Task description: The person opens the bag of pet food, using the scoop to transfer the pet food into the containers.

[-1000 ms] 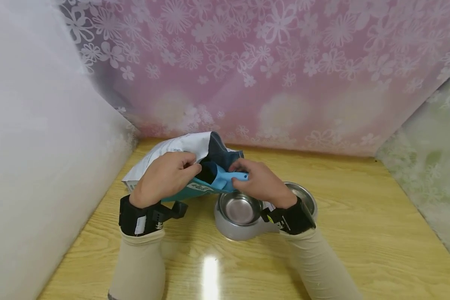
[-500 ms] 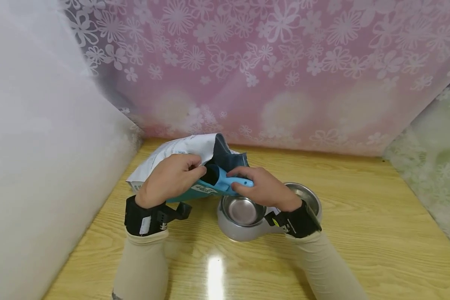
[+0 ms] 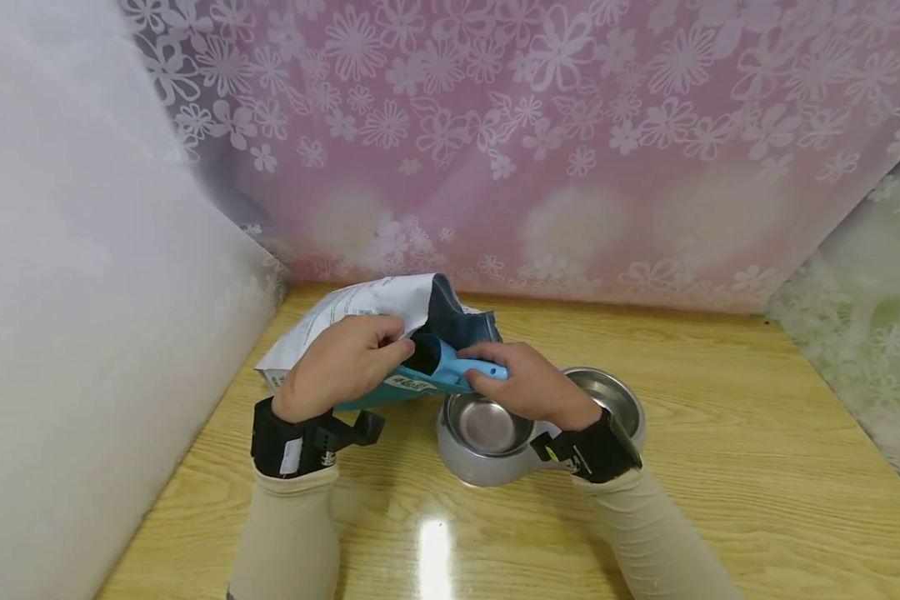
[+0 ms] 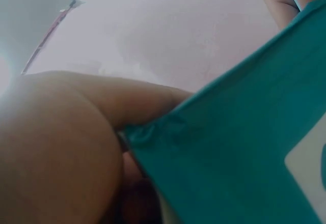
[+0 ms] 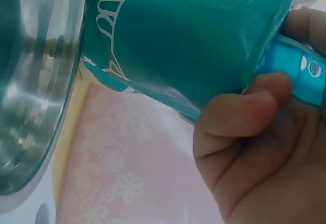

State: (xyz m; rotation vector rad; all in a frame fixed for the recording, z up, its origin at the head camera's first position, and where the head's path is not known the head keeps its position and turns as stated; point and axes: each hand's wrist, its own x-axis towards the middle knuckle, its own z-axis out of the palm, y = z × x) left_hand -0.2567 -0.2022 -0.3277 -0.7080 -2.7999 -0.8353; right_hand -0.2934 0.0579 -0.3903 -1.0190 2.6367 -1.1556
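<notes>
Nearest are two beige sleeves (image 3: 288,533) and black wrist straps (image 3: 277,437); the left strap bears a white tag (image 3: 291,457), its print unreadable. Ahead on the wood-grain bench (image 3: 735,467) stands a grey double feeder (image 3: 480,473) with two steel bowls (image 3: 489,427), the farther partly behind the right forearm. Beyond the nearer bowl, the right hand (image 3: 528,379) is clamped on the handle of a blue scoop (image 3: 446,364), whose cup sits in the open mouth of a white-and-teal bag (image 3: 390,296). The left hand (image 3: 345,362) pinches the bag's edge between thumb and fingers. The bag lies on the bench, mouth facing right; its teal face carries a white label (image 3: 411,382) with dark characters, not legible, and white line-work in the right wrist view. Small print on the white panel is unreadable. Farthest is a pink backdrop (image 3: 495,167) patterned with white flowers.
</notes>
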